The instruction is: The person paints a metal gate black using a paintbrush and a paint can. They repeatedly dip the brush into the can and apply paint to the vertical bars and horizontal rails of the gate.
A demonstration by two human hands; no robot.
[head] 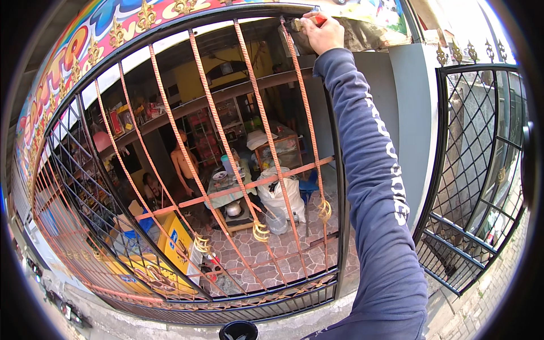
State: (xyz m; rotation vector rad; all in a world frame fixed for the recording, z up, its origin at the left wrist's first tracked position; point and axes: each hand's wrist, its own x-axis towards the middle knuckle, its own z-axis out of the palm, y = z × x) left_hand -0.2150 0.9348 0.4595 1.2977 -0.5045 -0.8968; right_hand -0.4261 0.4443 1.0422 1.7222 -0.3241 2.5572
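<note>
My right hand [324, 32] is raised to the top of a metal gate and grips a paintbrush [296, 25] by its red handle. The brush's bristles are beside the upper end of a twisted bar [302, 93] coated reddish brown, just under the black top rail [255, 9]. Other twisted bars run down the panel in the same reddish colour, joined by a crossbar [259, 181]. Gold ornaments [260, 231] sit partway along some bars. My left hand is out of view. A black container [238, 330] shows at the bottom edge; what holds it is hidden.
Behind the bars, people [183, 159] are inside a shop with a table [227, 187], a white sack [280, 193] and a yellow chest freezer [170, 242]. Gold spear-point finials [146, 15] line the top rail. A black lattice gate [471, 170] stands at the right, past a grey pillar [412, 127].
</note>
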